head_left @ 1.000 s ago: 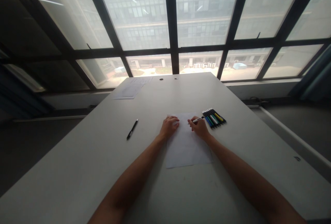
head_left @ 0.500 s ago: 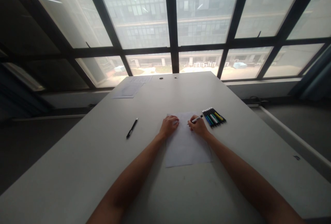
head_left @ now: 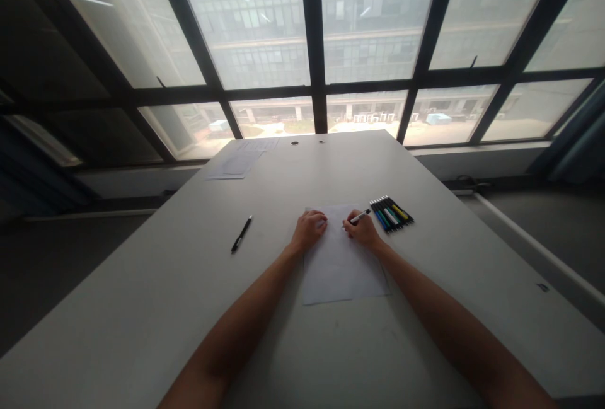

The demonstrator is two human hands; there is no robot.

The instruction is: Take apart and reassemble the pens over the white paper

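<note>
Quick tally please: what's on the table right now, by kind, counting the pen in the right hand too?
Pens: 2, a white-barrelled one in the right hand and a black one lying apart to the left
Pen sets: 1, a row of coloured pens; single pens too small to count
Paper: 2, a sheet under the left hand and papers at the far edge
Total: 5

Marker set is sitting just right of the paper, blocking that side. Black pen is lying well left; the surface between is staying open.
</note>
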